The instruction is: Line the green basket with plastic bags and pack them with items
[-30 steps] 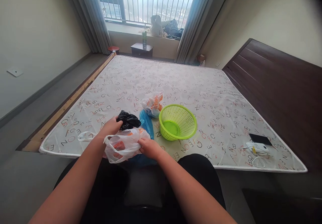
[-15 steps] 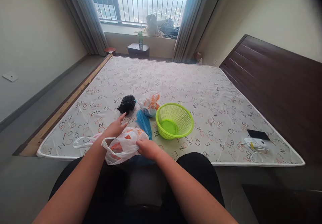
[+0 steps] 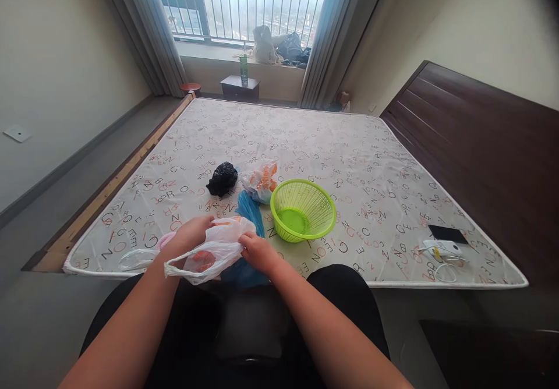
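Note:
A white plastic bag with orange print (image 3: 213, 255) hangs between my hands over the mattress's near edge. My right hand (image 3: 258, 253) pinches its right side. My left hand (image 3: 195, 232) is at the bag's far left side, its fingertips hidden behind the plastic. Beyond the bag lies a crumpled blue plastic bag (image 3: 250, 208). A bunched black plastic bag (image 3: 222, 179) and another white-and-orange plastic bag (image 3: 261, 182) rest farther back. To the right of these stands a lime-green plastic basket (image 3: 303, 211). Something pink (image 3: 166, 239) shows beside my left wrist, partly covered.
The letter-printed mattress (image 3: 349, 162) spreads ahead, with a dark headboard (image 3: 471, 109) at the right. A black phone-like slab (image 3: 448, 234) and a white device with cables (image 3: 441, 249) lie near its right corner. A nightstand (image 3: 240, 88) stands by the window.
My left hand has drawn back from near the black bag to the white bag, its fingers no longer stretched out. The white bag has shifted slightly and my right hand still grips it.

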`<state>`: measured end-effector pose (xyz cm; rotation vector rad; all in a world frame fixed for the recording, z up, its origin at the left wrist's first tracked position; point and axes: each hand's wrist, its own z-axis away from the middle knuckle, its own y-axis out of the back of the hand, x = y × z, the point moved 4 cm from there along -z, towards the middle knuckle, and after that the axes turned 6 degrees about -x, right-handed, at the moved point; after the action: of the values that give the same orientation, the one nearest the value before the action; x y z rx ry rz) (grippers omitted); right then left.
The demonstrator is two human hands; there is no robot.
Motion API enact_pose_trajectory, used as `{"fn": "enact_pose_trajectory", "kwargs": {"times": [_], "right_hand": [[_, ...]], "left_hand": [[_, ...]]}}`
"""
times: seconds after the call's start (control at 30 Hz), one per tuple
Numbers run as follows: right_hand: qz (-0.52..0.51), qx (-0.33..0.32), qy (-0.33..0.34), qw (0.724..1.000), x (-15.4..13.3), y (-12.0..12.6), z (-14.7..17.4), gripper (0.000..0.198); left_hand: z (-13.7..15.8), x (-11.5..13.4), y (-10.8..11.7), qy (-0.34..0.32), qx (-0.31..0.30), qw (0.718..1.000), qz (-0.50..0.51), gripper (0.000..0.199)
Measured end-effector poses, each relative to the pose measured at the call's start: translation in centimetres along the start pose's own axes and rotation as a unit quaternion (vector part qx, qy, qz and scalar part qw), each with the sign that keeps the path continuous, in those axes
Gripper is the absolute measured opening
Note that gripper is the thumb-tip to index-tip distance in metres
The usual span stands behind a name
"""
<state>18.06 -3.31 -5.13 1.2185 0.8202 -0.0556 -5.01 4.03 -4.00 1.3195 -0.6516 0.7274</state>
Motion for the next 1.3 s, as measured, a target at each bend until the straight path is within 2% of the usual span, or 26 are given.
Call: {"fn": "enact_pose_trajectory", "kwargs": {"times": [0.1, 0.17, 0.27, 0.33, 0.43, 0.53, 0.67, 0.87, 1.1, 1.3], "right_hand": [[-0.013, 0.013, -0.020, 1.000, 0.1, 0.1, -0.1, 0.021], [-0.036, 0.031, -0.028, 0.998, 0.3, 0.1, -0.2, 0.024], [-0.080, 0.067, -0.015, 0.994, 0.5, 0.2, -0.4, 0.035], [-0.092, 0.084, -0.009, 0.992, 0.7, 0.1, -0.5, 0.050], [-0.087, 0.082, -0.027, 0.992, 1.0, -0.3, -0.4, 0.066], [-0.086, 0.051, -0.058, 0.993, 1.3, -0.8, -0.4, 0.072], [-0.090, 0.004, -0.072, 0.993, 1.3, -1.4, -0.4, 0.073], [-0.073, -0.025, -0.063, 0.995, 1.2, -1.6, -0.2, 0.067], [-0.051, -0.043, -0.054, 0.996, 1.2, -1.6, 0.1, 0.055], [0.019, -0.163, -0.064, 0.984, 1.7, -2.5, 0.5, 0.034]], "left_hand": [[-1.3, 1.3, 1.1, -0.004, 0.010, 0.993, -0.120, 0.016], [-1.6, 2.4, 2.1, -0.033, 0.070, 0.984, -0.163, 0.025], [-1.2, 3.4, 3.3, -0.070, 0.164, 0.973, -0.144, 0.032], [-1.1, 3.4, 3.5, -0.077, 0.185, 0.973, -0.116, 0.039], [-1.4, 2.8, 2.5, -0.073, 0.151, 0.981, -0.102, 0.055], [-1.9, 1.6, 0.9, -0.063, 0.090, 0.987, -0.117, 0.063], [-2.4, -0.1, -0.9, -0.062, 0.023, 0.984, -0.163, 0.066], [-3.0, -2.1, -2.0, -0.030, -0.048, 0.974, -0.220, 0.065], [-2.6, -1.5, -2.6, -0.034, -0.078, 0.968, -0.237, 0.045], [-1.9, 0.4, -2.6, -0.010, -0.103, 0.967, -0.234, 0.028]]}}
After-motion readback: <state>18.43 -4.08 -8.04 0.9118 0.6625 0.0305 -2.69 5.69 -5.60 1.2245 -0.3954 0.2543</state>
